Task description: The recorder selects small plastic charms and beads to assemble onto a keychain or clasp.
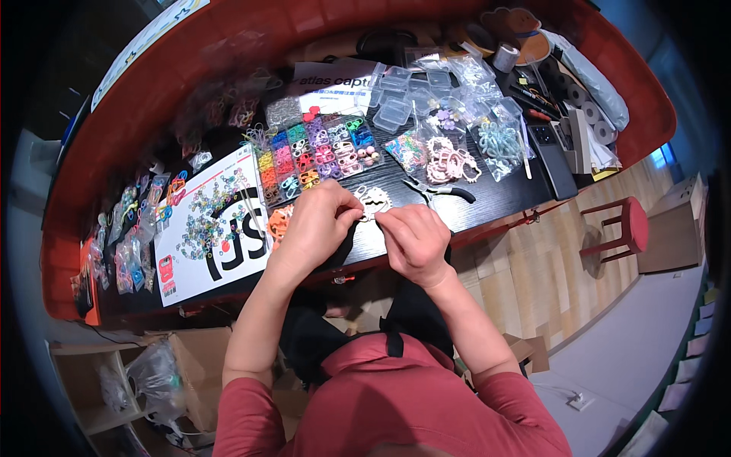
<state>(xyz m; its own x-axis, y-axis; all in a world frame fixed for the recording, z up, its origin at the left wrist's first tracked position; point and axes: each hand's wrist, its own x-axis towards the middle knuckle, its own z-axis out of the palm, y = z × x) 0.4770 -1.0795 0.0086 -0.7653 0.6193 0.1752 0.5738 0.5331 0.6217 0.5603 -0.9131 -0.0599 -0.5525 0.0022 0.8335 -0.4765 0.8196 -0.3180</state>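
At the table's front edge, my left hand [324, 222] and my right hand [417, 240] face each other with a small gap between their fingertips. Both are closed in a pinch at the near edge of a cream-coloured chain of small links [374, 198], whose far part rests on the dark tabletop. The exact links pinched are hidden by my fingers. Just right of them lie pliers with dark handles [453, 192]. Beside my left wrist is a small heap of orange links [279, 222]. Beyond my left hand stands a compartment box [268, 195] of colourful links and beads.
A white printed sheet [179, 263] carries many small coloured rings. Clear bags hold pink-and-white links [449, 161] and pale blue links [499, 145]. Small clear boxes [392, 113] sit behind; a dark phone [556, 164] lies right. A red stool [633, 225] stands on the floor.
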